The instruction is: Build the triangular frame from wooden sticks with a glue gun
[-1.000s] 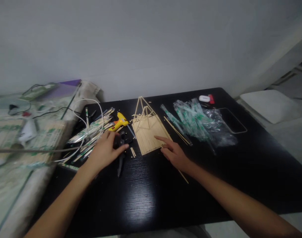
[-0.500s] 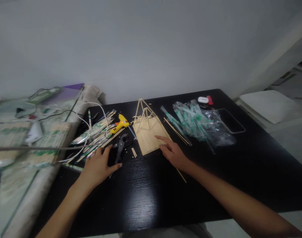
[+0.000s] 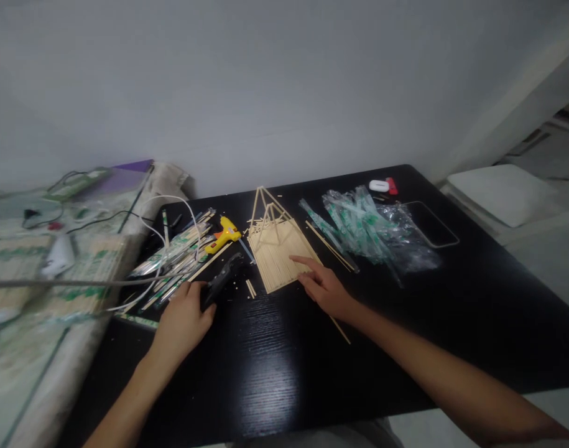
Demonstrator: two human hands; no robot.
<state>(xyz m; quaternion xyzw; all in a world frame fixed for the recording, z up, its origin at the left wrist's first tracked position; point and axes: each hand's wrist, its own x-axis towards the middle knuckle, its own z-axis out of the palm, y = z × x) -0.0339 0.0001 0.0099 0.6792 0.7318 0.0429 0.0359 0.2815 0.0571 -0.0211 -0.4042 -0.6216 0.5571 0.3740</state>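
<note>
My left hand [image 3: 186, 314] is closed around the handles of dark pliers [image 3: 222, 277], whose head points away to the upper right. On the table lies a flat panel of thin wooden sticks [image 3: 277, 261], with a peaked stick frame [image 3: 267, 214] standing at its far end. My right hand [image 3: 326, 289] is at the panel's near right corner, index finger stretched over its surface. A thin wooden stick [image 3: 341, 331] runs out from beneath this hand toward me; the thumb and curled fingers appear closed on it, though the grip itself is hidden.
A yellow glue gun [image 3: 226, 234] lies left of the panel, beside wrapped sticks [image 3: 181, 249] and a looping white cable [image 3: 160, 202]. To the right are torn plastic wrappers [image 3: 359, 221], a phone [image 3: 431, 224] and a white case [image 3: 379, 186]. Packed sticks [image 3: 91, 267] lie far left.
My left hand has closed on the pliers and drawn back slightly to the left, turning them more slanted. My right hand keeps its place at the panel.
</note>
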